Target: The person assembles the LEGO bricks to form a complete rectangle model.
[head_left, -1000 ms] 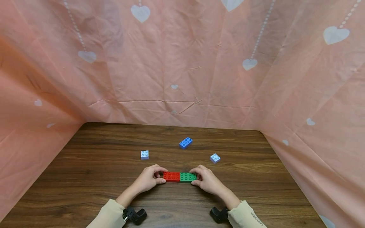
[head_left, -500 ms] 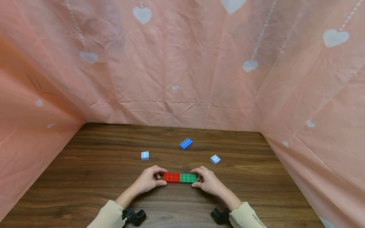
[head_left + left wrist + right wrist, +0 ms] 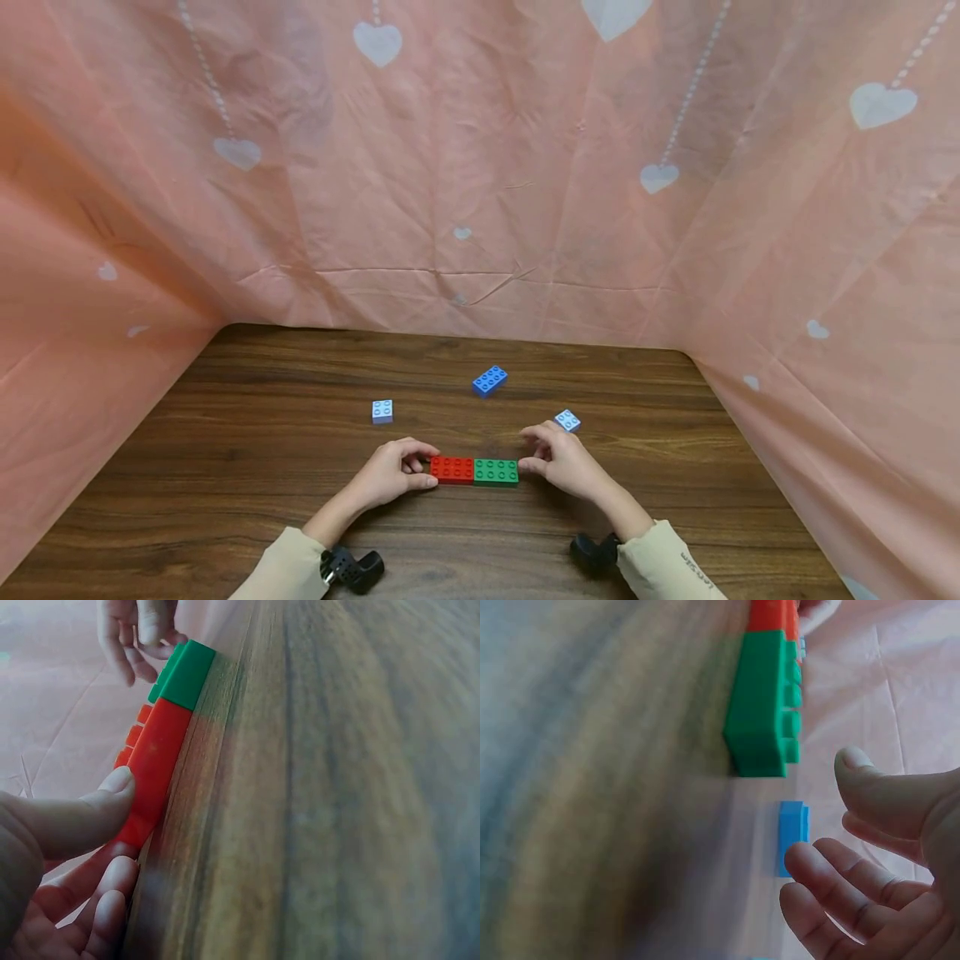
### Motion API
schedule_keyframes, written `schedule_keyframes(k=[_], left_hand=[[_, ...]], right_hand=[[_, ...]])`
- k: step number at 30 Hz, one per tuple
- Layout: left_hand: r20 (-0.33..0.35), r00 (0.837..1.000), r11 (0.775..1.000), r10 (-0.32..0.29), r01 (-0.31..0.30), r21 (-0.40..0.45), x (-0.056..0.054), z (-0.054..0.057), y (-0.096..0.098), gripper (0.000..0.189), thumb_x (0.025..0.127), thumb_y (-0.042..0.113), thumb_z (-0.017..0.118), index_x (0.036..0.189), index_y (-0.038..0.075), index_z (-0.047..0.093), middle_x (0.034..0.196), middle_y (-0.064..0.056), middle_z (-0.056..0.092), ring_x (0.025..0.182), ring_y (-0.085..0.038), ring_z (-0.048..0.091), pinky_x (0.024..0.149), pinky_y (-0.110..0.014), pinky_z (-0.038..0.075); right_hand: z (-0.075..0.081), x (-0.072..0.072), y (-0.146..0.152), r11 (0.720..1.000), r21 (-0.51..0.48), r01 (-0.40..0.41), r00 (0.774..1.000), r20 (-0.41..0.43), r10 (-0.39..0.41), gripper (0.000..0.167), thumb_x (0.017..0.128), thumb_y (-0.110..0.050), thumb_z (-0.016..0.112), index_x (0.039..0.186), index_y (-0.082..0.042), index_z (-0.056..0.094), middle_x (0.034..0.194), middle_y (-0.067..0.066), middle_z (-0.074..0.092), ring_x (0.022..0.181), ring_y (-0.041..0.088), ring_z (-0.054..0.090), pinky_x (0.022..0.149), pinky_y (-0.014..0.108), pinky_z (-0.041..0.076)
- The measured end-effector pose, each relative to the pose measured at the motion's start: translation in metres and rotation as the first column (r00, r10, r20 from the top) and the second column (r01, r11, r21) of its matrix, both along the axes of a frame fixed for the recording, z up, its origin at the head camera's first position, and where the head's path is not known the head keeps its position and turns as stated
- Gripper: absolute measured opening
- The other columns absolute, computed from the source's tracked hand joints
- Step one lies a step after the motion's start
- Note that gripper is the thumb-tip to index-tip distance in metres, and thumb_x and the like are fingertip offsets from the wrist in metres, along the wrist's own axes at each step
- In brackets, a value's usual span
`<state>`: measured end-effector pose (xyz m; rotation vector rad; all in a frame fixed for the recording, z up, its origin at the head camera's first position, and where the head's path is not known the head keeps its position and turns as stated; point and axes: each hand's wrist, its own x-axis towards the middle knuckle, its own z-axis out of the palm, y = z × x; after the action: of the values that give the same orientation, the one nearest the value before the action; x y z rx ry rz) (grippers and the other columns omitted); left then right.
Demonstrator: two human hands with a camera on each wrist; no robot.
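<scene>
On the table a red building brick [image 3: 452, 470] and a green building brick [image 3: 496, 472] lie end to end, studs up. My left hand [image 3: 396, 469] pinches the red brick's left end between thumb and fingers, as the left wrist view also shows with the thumb [image 3: 112, 799] on its side. My right hand [image 3: 562, 458] is off the green brick, just right of its end. In the right wrist view its fingers are spread and relaxed with nothing between them, and the green brick [image 3: 761, 709] stands apart from them.
Farther back on the wooden table [image 3: 300, 383] lies a blue brick [image 3: 490, 381]. A small pale blue brick [image 3: 382, 411] sits at left, another pale blue brick [image 3: 567, 420] just beyond my right hand. A pink cloth [image 3: 480, 167] with hearts hangs around the table.
My right hand has let go of the green brick and moved right and slightly away from me. The left hand keeps its grip on the red brick; both bricks stay in place.
</scene>
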<state>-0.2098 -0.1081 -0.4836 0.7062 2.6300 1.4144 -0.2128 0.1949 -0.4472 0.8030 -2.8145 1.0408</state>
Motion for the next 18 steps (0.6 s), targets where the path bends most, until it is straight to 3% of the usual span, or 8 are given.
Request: schedule_keyframes(k=[11, 18], left_hand=[[-0.033, 0.999, 1.000, -0.018, 0.019, 0.023, 0.000, -0.003, -0.001, 0.033, 0.075, 0.017, 0.078, 0.106, 0.007, 0.069, 0.085, 0.001, 0.058, 0.069, -0.006, 0.051, 0.061, -0.023, 0.044], [-0.016, 1.000, 1.000, -0.014, 0.015, 0.019, 0.000, -0.004, -0.002, 0.034, 0.076, 0.020, 0.078, 0.107, 0.008, 0.069, 0.086, 0.000, 0.058, 0.072, -0.011, 0.052, 0.062, -0.023, 0.044]], right_hand=[[0.018, -0.024, -0.001, 0.999, -0.026, 0.047, 0.999, -0.005, -0.047, 0.031, 0.083, -0.017, 0.071, 0.109, -0.002, 0.064, 0.089, 0.006, 0.060, 0.076, 0.013, 0.056, 0.064, 0.028, 0.046], [0.021, -0.043, -0.001, 0.993, -0.046, 0.109, 0.994, 0.034, -0.108, 0.029, 0.084, -0.017, 0.070, 0.108, -0.003, 0.065, 0.090, 0.005, 0.061, 0.078, 0.015, 0.058, 0.063, 0.029, 0.047]])
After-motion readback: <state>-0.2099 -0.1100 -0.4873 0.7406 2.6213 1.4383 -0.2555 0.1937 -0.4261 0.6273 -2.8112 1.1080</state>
